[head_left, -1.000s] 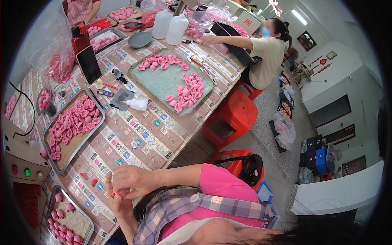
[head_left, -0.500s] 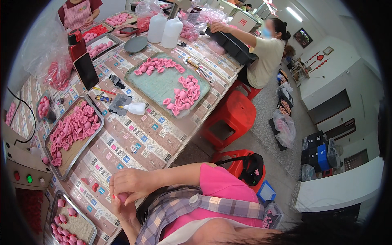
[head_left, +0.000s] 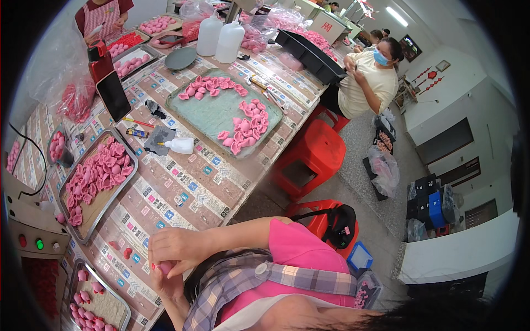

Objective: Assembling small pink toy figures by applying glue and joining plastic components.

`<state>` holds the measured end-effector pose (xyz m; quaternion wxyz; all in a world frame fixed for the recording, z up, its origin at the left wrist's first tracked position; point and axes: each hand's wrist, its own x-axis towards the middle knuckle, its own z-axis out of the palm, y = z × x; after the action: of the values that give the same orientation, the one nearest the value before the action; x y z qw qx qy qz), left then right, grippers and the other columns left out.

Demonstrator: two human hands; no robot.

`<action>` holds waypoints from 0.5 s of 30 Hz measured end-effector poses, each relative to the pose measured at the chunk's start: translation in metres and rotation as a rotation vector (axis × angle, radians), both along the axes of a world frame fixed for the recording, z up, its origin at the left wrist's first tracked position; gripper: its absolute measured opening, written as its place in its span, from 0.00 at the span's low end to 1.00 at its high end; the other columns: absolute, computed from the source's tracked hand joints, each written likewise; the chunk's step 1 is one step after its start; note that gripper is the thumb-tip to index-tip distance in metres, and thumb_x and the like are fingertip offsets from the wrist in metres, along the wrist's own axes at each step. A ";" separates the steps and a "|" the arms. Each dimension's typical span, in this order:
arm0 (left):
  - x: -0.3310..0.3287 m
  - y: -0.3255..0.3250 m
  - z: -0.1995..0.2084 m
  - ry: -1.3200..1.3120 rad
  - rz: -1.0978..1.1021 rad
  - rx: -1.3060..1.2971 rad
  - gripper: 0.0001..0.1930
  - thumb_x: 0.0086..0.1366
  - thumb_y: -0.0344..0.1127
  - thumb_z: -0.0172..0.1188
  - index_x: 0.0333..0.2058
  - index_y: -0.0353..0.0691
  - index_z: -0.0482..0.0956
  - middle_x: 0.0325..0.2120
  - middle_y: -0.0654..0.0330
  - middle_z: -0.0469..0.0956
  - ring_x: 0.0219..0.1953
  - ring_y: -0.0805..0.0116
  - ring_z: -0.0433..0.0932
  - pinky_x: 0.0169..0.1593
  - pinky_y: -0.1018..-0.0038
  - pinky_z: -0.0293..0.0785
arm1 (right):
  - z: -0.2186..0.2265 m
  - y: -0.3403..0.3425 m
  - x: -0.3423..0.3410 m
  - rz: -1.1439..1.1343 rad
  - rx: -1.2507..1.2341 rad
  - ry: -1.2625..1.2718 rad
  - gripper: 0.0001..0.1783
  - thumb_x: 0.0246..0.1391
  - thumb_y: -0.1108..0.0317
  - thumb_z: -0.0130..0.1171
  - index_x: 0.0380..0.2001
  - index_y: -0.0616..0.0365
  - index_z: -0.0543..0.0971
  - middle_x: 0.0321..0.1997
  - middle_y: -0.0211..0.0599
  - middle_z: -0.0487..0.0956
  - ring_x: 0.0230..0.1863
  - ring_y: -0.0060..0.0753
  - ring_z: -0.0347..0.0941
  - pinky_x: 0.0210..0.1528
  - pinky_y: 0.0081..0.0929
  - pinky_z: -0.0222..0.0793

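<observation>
Lower centre, at the table (head_left: 210, 193) edge: R. hand (head_left: 176, 246) over L. hand (head_left: 165, 288), w/ small pink piece (head_left: 165, 267) btwn the two. R. fingers bent and thumb drawn in, closed on the piece; L. fingers mostly hidden behind R. hand (can't tell how far open, or how much of the grip theirs). Just beyond, on the tabletop: red pieces (head_left: 127, 253), small, two in no., near each other. Lower left of view: near tray (head_left: 112, 307), metal, w/ rounded pink-and-red pieces (head_left: 88, 315) bunched mostly at its bottom end. Above that: second tray (head_left: 102, 207), heaped w/ curled pink pieces (head_left: 102, 171). Upper centre: green tray (head_left: 212, 118), w/ similar curled pieces in two clusters. Btwn these last two: white squeeze bottle (head_left: 182, 145) on its side, next to grey scrap (head_left: 158, 139). Farther back: phone (head_left: 113, 95) propped against red bottle (head_left: 100, 63); two white jugs (head_left: 230, 44); grey dish (head_left: 180, 58) nr. the jugs. Far right corner: black tray (head_left: 309, 55), tilted, beside co-worker in pale top (head_left: 367, 88), hands raised at chest. Alongside table: red stool (head_left: 323, 149).
</observation>
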<state>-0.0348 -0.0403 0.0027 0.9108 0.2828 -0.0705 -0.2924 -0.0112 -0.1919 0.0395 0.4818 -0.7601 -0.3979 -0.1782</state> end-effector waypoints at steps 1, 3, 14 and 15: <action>0.000 0.000 0.000 0.001 -0.002 0.001 0.24 0.55 0.45 0.51 0.47 0.37 0.61 0.45 0.58 0.64 0.48 0.67 0.63 0.50 0.69 0.59 | 0.000 0.000 0.000 0.012 -0.008 0.006 0.20 0.28 0.57 0.62 0.25 0.57 0.69 0.27 0.37 0.69 0.34 0.43 0.64 0.37 0.35 0.59; 0.000 0.001 0.000 -0.015 -0.004 0.021 0.23 0.55 0.45 0.51 0.46 0.38 0.62 0.42 0.60 0.66 0.45 0.69 0.64 0.49 0.70 0.59 | 0.000 0.000 0.000 0.024 -0.016 0.012 0.21 0.28 0.57 0.62 0.25 0.57 0.68 0.27 0.37 0.68 0.34 0.43 0.64 0.37 0.35 0.59; -0.002 0.001 0.002 0.007 -0.029 0.049 0.21 0.55 0.45 0.50 0.45 0.41 0.63 0.40 0.61 0.66 0.43 0.71 0.65 0.47 0.72 0.60 | 0.000 -0.001 -0.003 0.053 0.006 0.036 0.21 0.27 0.58 0.63 0.24 0.57 0.67 0.27 0.37 0.67 0.33 0.43 0.63 0.36 0.35 0.58; -0.002 0.002 0.001 0.011 -0.041 0.054 0.21 0.55 0.45 0.50 0.45 0.41 0.63 0.41 0.61 0.66 0.43 0.70 0.65 0.47 0.72 0.60 | 0.001 -0.001 -0.003 0.052 0.006 0.036 0.21 0.27 0.58 0.63 0.24 0.57 0.67 0.27 0.37 0.67 0.33 0.43 0.63 0.36 0.35 0.58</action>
<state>-0.0369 -0.0388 0.0038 0.8971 0.3041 -0.0635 -0.3141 -0.0145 -0.1931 0.0404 0.4955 -0.7513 -0.4082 -0.1531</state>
